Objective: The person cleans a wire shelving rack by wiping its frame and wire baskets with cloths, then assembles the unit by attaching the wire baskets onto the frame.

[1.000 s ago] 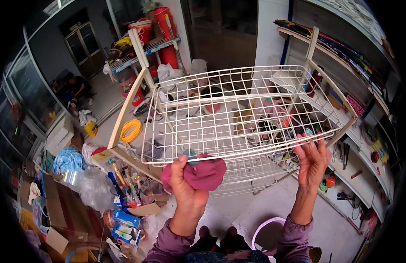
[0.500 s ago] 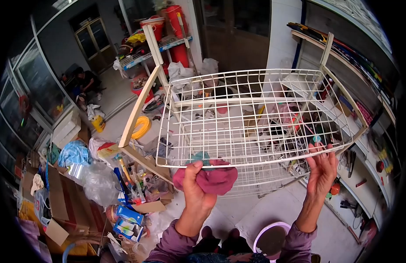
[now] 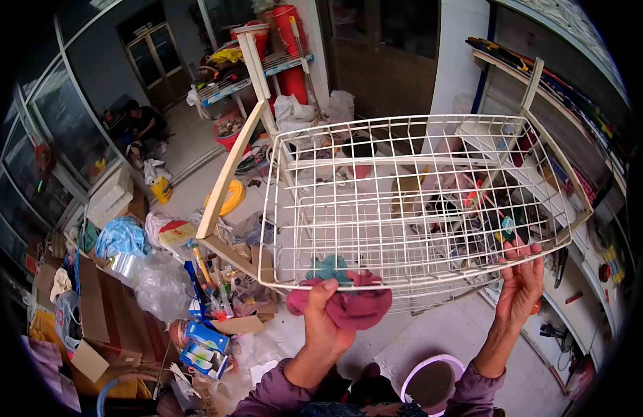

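A white wire basket rack (image 3: 377,219) on a cream frame stands in front of me, its front rim nearest. My left hand (image 3: 328,326) is closed around a dark pink cloth (image 3: 363,306), pressed against that rim with the thumb on top. A teal cloth (image 3: 331,268) shows through the wires just behind the pink one. At the rim's right end, my right hand (image 3: 519,285) has its fingers hooked up around the wire. A small teal piece (image 3: 507,225) shows above those fingertips; whether they hold it I cannot tell.
On the floor at right stands a purple-rimmed basin (image 3: 407,381) of dark water. Cardboard boxes (image 3: 102,313), plastic bags (image 3: 158,285) and clutter crowd the left. Shelves (image 3: 571,278) run along the right. A person (image 3: 146,125) crouches in the far left background.
The rack sits slightly lower and further right in view. Both hands have shifted with it and stay at the front rim. More of the teal cloth shows behind the pink one.
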The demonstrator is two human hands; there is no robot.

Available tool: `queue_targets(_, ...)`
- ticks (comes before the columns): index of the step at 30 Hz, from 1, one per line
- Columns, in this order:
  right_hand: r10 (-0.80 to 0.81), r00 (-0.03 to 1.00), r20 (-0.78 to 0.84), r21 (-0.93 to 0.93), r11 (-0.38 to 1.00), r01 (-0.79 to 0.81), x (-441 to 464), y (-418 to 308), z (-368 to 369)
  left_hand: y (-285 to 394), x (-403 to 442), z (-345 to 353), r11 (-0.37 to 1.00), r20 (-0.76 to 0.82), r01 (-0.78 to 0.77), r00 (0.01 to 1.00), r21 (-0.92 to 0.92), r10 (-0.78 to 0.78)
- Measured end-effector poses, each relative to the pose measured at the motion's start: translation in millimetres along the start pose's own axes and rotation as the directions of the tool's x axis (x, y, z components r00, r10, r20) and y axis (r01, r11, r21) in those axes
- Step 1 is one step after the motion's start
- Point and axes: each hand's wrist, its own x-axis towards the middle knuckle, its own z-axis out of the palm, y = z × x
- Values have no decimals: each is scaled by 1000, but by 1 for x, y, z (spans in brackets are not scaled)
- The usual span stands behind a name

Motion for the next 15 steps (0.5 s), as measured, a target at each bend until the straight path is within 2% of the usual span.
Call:
queue_targets(11, -4, 999, -33, 15, 1000, 4, 0, 2, 4, 10, 2, 9, 1000, 64, 4, 998, -18, -3)
queue_targets(13, -19, 1000, -7, -4, 1000, 19, 0, 0, 3, 7, 1, 13, 998, -54, -11, 998, 68, 15)
queue_targets(15, -21, 1000, 3, -11, 1000, 21, 1, 0, 1, 8, 0, 16, 996, -67, -6, 998, 86, 11)
